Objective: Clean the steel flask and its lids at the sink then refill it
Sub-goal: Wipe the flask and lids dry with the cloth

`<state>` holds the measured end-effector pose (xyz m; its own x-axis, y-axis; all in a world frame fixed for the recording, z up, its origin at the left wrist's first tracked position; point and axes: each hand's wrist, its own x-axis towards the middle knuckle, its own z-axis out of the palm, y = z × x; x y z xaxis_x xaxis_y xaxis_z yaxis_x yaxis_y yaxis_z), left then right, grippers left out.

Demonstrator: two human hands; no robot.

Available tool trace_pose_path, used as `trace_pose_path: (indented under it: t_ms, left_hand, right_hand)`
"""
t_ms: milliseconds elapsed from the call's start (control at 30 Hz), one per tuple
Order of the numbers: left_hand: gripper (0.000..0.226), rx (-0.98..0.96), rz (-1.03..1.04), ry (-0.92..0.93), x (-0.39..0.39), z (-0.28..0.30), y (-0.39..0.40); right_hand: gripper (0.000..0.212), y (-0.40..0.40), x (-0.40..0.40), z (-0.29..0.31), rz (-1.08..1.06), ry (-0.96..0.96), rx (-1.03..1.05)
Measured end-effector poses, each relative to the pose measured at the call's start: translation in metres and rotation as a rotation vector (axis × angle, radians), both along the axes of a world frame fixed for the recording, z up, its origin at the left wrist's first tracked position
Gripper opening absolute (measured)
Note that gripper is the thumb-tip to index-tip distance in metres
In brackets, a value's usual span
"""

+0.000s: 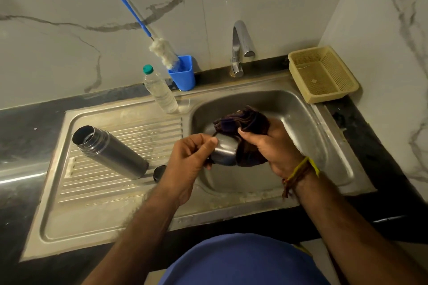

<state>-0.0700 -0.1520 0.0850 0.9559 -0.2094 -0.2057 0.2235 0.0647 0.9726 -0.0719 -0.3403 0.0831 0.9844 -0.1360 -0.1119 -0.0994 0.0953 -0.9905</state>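
While the steel cup lid (224, 154) is held over the sink basin (298, 118), the step in hand looks like wiping it with the dark cloth (245, 125), and doing that well means turning the lid a little at a time so the cloth reaches the whole wall and the rim. The left hand (190, 162) pinches the lid by its edge between thumb and fingers; the right hand (275, 146) grips the bunched cloth, pressed against the lid's far side. A firm pinch matters, since wet steel probably slips. The steel flask (108, 151) stands open on the draining board (97, 194), with a small black lid (159, 173) just beside its base, partly hidden by the left hand. Behind stand a water bottle (159, 90) and a bottle brush (159, 51) in a blue cup (184, 74), likely for the flask's inside.
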Motion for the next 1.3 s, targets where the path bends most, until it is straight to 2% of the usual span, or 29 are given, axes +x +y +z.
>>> trace_pose_path:
  t_ms: [100, 200, 267, 333, 400, 467, 533, 633, 800, 900, 967, 1100, 1167, 1300]
  left_hand:
    - [0.021, 0.118, 0.041, -0.061, -0.004, -0.005, -0.006]
    - [0.02, 0.127, 0.164, -0.059, 0.003, -0.006, -0.005]
    - [0.021, 0.072, 0.223, -0.037, 0.005, -0.007, -0.004]
    - [0.02, -0.066, 0.315, 0.019, 0.007, -0.007, -0.001]
    - [0.02, -0.16, 0.388, 0.058, 0.01, -0.009, 0.001]
    - [0.018, -0.175, 0.38, 0.05, 0.009, -0.007, -0.005]
    - [0.017, -0.223, 0.376, 0.046, 0.008, -0.006, -0.013]
    - [0.015, -0.277, 0.375, 0.058, 0.009, -0.005, -0.014]
    - [0.015, -0.267, 0.35, 0.038, 0.007, -0.007, -0.011]
    - [0.016, -0.254, 0.394, 0.006, 0.012, -0.003, 0.001]
    - [0.016, -0.231, 0.38, -0.029, 0.01, -0.003, 0.006]
    - [0.016, -0.086, 0.366, -0.079, -0.012, -0.018, -0.001]
    - [0.015, -0.073, 0.369, -0.08, -0.017, -0.02, -0.008]
    - [0.015, -0.058, 0.444, -0.098, -0.001, -0.015, -0.007]
  right_hand:
    - [0.037, 0.008, 0.01, 0.008, 0.12, -0.095, -0.329]
    - [0.038, 0.026, -0.001, 0.015, 0.168, -0.36, -0.524]
    - [0.042, 0.029, -0.013, 0.009, 0.207, -0.523, -0.712]
    - [0.035, 0.031, -0.024, -0.009, 0.137, -0.644, -0.82]
    - [0.031, 0.035, -0.035, -0.027, 0.017, -0.712, -0.79]
    - [0.037, 0.042, -0.038, -0.035, -0.109, -0.696, -0.688]
    - [0.046, 0.044, -0.032, -0.034, -0.239, -0.59, -0.53]
    - [0.033, 0.043, -0.026, -0.025, -0.373, -0.366, -0.368]
    - [0.033, 0.043, 0.001, -0.013, -0.365, -0.262, -0.338]
    - [0.033, 0.05, -0.01, -0.015, -0.319, -0.252, -0.37]
    - [0.033, 0.052, -0.021, -0.017, -0.279, -0.156, -0.33]
    - [0.027, 0.043, 0.007, -0.021, -0.561, 0.037, -0.21]
    - [0.031, 0.04, 0.014, -0.013, -0.552, -0.008, -0.241]
    - [0.028, 0.056, -0.021, -0.01, -0.307, -0.123, -0.347]
